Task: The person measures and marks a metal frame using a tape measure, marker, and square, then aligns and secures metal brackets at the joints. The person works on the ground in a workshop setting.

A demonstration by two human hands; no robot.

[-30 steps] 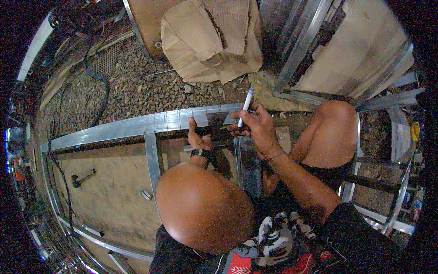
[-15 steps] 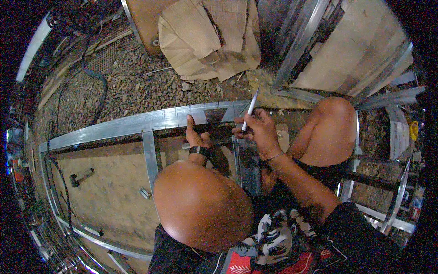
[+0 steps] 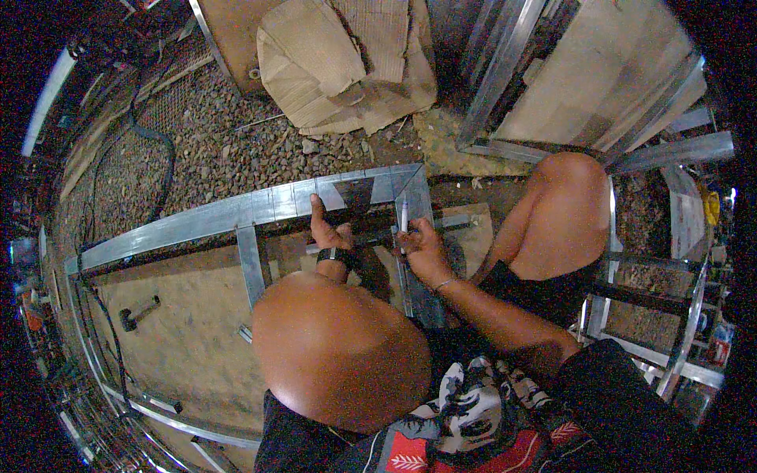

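— What are the hands doing at the metal frame?

— The left hand is pressing flat on the frame's top rail, just left of its corner, thumb pointing up along the metal. The right hand is closed around a thin white marker, with its tip resting on the upright rail just below that same corner.

— Where is the frame lying?

— On the gravel ground, partly over a brown board, with crumpled cardboard lying beyond the corner.

— How will it handle?

— I'm judging it as light, stiff, thin-walled section, smooth and probably slippery, with edges that could cut. Holding it down on the flat faces near the corner looks sensible; the long rails would likely flex if lifted by one end.

— Anything different from a moment ago?

— The marker was tilted and raised above the top rail; now it is standing nearly upright and lower, against the side rail. The left hand is staying planted.
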